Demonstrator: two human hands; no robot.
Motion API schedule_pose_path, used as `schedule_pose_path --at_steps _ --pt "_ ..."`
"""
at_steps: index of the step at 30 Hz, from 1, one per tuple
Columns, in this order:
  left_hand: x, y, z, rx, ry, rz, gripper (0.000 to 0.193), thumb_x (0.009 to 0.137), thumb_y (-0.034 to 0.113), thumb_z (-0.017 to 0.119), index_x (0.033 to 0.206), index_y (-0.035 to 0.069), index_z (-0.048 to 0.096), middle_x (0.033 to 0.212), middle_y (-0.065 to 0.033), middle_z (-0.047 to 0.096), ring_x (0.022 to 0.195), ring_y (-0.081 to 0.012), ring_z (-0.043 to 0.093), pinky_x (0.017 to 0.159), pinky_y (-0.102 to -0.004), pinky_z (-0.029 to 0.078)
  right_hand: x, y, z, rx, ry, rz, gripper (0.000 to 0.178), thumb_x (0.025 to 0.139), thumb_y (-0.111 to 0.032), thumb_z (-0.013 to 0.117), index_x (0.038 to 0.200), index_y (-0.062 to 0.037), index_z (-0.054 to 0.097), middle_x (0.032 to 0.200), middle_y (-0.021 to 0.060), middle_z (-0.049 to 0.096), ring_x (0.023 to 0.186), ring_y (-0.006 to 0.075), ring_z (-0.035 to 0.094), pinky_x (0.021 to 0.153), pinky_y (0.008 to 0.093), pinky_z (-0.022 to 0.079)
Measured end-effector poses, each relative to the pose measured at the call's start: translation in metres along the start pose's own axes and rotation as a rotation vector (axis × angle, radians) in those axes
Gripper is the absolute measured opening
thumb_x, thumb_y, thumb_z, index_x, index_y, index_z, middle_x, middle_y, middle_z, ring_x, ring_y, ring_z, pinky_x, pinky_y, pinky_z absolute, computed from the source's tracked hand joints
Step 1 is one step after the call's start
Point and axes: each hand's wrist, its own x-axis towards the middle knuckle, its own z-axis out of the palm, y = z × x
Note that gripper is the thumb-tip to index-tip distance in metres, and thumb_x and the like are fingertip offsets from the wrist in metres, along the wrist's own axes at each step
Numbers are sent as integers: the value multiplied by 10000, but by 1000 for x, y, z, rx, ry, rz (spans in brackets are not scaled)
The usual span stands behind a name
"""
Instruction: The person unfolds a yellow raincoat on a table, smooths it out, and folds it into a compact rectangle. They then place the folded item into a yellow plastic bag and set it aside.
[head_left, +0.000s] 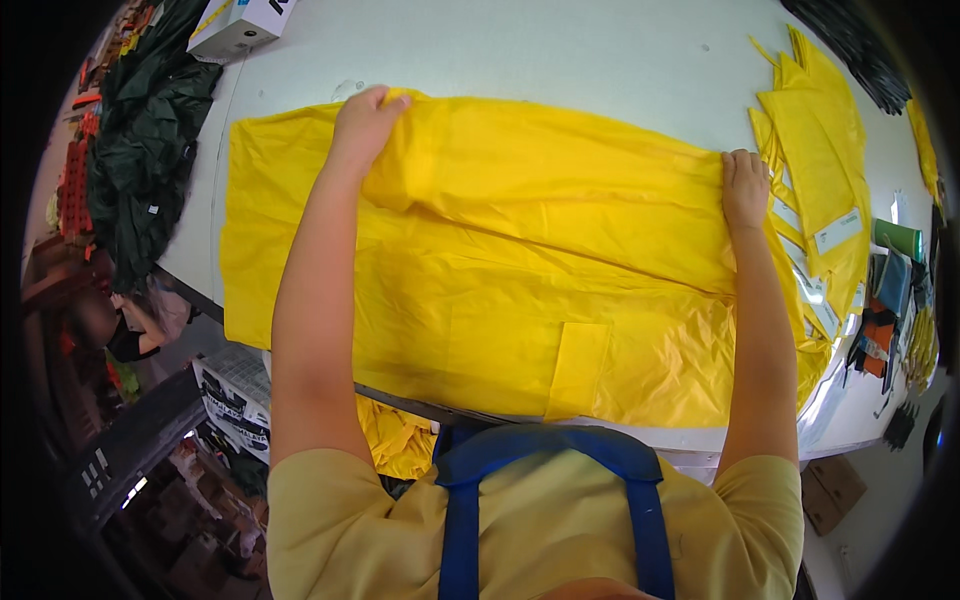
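A yellow waterproof garment (480,250), like rainwear, lies spread flat across the table in front of me, creased along its middle. A rectangular flap (578,368) shows on its near side. My left hand (368,128) grips the garment's far edge left of its middle, thumb on top and fingers bent over the fabric. At the far right corner my right hand (746,188) has its fingers curled on the garment's edge. Both arms reach straight over the fabric. The undersides of my fingers are hidden.
The white table (600,50) extends beyond the garment. On the right lie stacked yellow garments (815,150) with white labels, and small packaged items (890,285). Dark green fabric (150,140) hangs over the left edge, near a white box (240,30). Another person (135,325) is at lower left.
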Motion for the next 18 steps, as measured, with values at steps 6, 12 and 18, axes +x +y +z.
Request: schedule_pose_path --at_steps 6,12,18 --pt "20 -26 39 382 340 196 314 791 238 663 1046 103 541 1029 -73 617 1030 -325 533 819 -436 447 1 4 -6 50 -138 -9 177 882 -235 580 922 -62 581 939 119 583 901 335 535 786 412 442" --pt "49 32 7 1014 -184 239 280 702 225 715 908 141 546 918 -26 611 984 -246 533 826 -408 408 46 4 -48 66 -732 58 220 793 -128 614 979 -19 571 1003 179 609 968 362 571 834 410 464" --pt "40 13 -30 668 -402 469 224 728 124 637 799 55 436 772 -113 517 725 -272 504 610 -364 394 17 -1 -98 150 -594 10 241 732 -23 603 964 13 544 976 196 611 927 382 580 766 394 471"
